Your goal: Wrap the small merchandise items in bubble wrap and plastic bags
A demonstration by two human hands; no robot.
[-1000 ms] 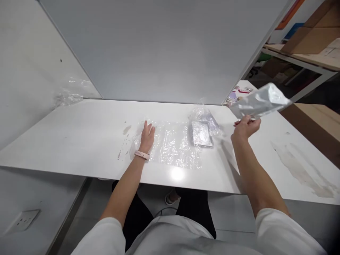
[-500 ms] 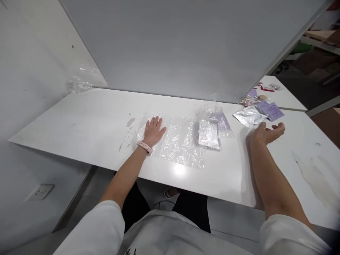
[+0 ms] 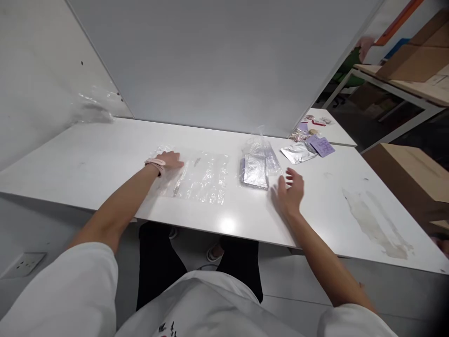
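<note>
A clear plastic bag (image 3: 206, 180) lies flat and crinkled on the white table. My left hand (image 3: 171, 160), with a pale pink band at the wrist, rests on its left part; some fingertips are hard to make out. Beside the bag's right end sits a silver packet (image 3: 255, 171) in clear wrapping. Behind it, a second clear bag (image 3: 270, 154) has something purple inside. My right hand (image 3: 292, 189) is just right of these, fingers apart and curved, nothing in it. Whether its thumb touches the clear wrapping I cannot tell.
A silver pouch (image 3: 298, 152) and purple packets (image 3: 322, 146) lie at the back right, near several small wrapped items (image 3: 301, 133). Crumpled plastic (image 3: 93, 110) is in the left corner. A tall grey panel (image 3: 217, 65) borders the table's back. A cardboard box (image 3: 417, 173) stands right.
My left hand and the flat plastic bag have slid left, away from the silver packet. My right hand has moved left from the silver pouch to beside the wrapped packet. The view has turned right.
</note>
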